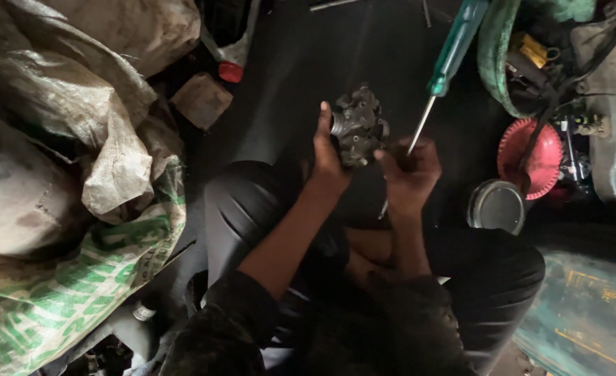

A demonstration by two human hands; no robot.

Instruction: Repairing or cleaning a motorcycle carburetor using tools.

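While we crouch over a dark floor (287, 83), our left hand (327, 157) grips a small metal engine part (359, 125) from its left side, thumb pointing up along its edge and fingers wrapped behind it. We hold the part in the air above our knees, near the middle of the view, clear of the floor. It is a lumpy grey casting, dull and grimy, with an uneven outline of bosses and knobs across its face and a short round bright-rimmed stub on its left side, just beside our thumb. Finer detail on its surface is lost in the dim light.

Our right hand (409, 174) is closed around a thin metal rod (418, 129), fingers curled into a fist just to the right of the part and touching or almost touching its lower right edge. The rod rises from the fist toward a teal screwdriver handle (455, 45) lying up and to the right; we cannot tell for sure whether the two are one tool.

To the left lie piled woven sacks (78, 174), one with green print. A red round lid (531, 157) and a round metal tin (497, 205) sit to the right, near tangled dark wires (565, 69). A red-capped bottle (233, 59) rests above left.
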